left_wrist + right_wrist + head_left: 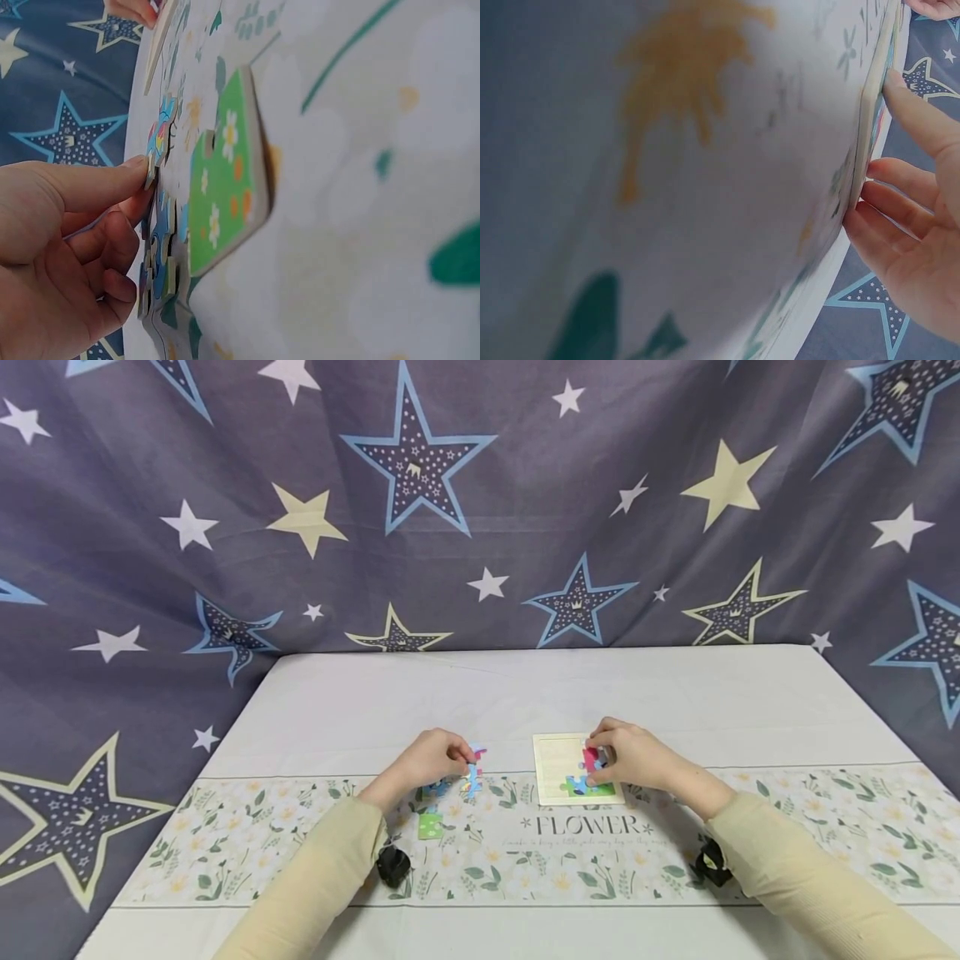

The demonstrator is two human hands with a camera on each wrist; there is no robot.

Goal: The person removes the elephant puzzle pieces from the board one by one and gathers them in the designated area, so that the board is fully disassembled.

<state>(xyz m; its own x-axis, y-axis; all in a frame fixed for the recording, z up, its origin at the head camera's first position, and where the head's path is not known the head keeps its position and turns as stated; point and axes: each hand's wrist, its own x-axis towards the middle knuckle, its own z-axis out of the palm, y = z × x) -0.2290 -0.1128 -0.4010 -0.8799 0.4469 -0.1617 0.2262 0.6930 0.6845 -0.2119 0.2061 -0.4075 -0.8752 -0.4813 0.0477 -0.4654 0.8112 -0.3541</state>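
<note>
With thumb and fingertips my left hand [435,755] pinches a blue jigsaw piece [472,782], its colourful face showing in the left wrist view. Close by lie a green flowered piece [229,176] and several blue pieces [161,240], partly behind the fingers. My right hand [636,755] rests over the right side of a pale puzzle tray [555,758]. Its thumb touches the assembled pieces, and the other fingers reach the tray's edge [862,142]. Pink and red pieces [590,758] and a green and blue piece [576,785] sit in the tray, partly hidden by that hand.
A white table [420,693] bears a flowered runner [262,835] with the word FLOWER printed below the tray. Behind the table hangs a dark curtain [510,518] with stars. Black devices [393,865] are worn at both wrists.
</note>
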